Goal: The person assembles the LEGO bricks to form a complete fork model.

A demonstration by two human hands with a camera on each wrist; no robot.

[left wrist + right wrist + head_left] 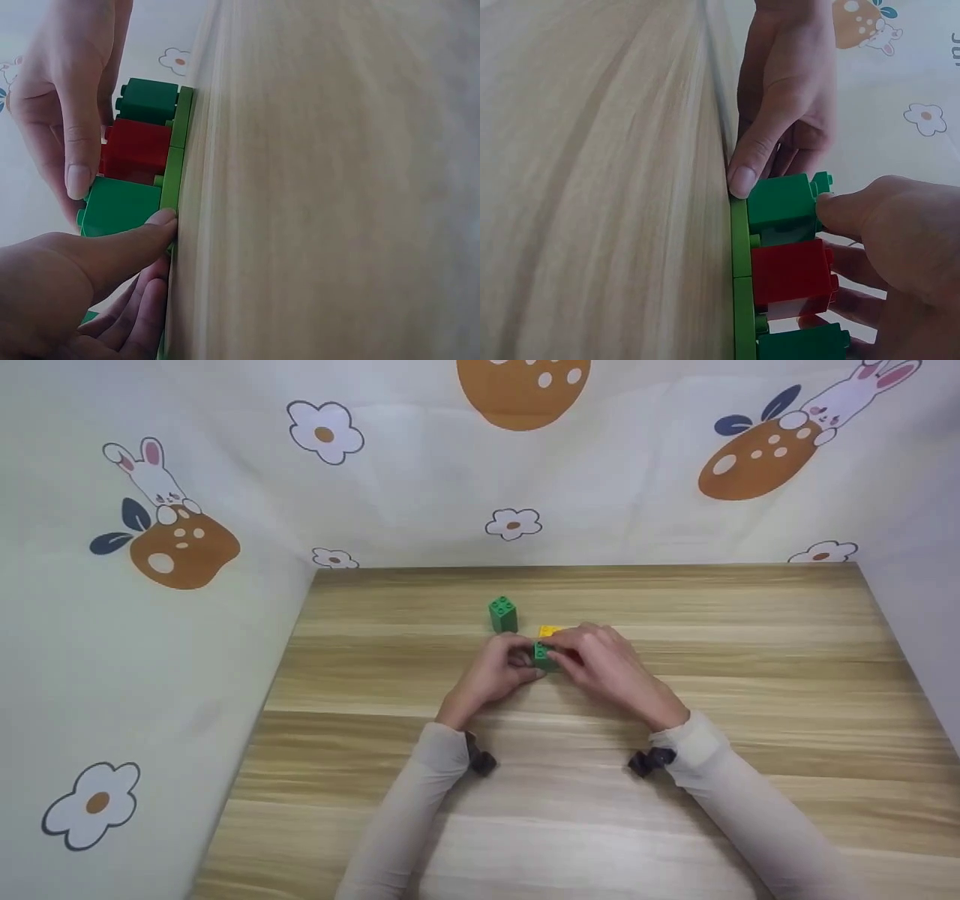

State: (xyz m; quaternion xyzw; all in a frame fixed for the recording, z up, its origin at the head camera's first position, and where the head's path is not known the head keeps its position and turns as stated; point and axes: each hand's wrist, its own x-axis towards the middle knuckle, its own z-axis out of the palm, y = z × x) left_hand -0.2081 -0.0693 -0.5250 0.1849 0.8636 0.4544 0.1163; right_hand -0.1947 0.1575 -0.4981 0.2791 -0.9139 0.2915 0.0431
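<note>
My left hand [491,671] grips the near end of a row of toy building bricks, with its thumb beside the light green base plates [172,176] and its fingers curled behind. On those two plates, laid end to end, stand a bright green brick [124,204], a red brick [791,274] and a darker green brick [150,101]. From the other side my right hand [600,656] pinches the bright green brick, its thumb on the studded top. Its other fingers reach behind the row, partly hidden.
A tall green brick [503,617] stands upright behind my left hand. Partly covered by my right hand is a yellow brick [550,630]. Everything sits on a wood-grain table [360,675], bordered at the back and left by patterned cloth [420,472].
</note>
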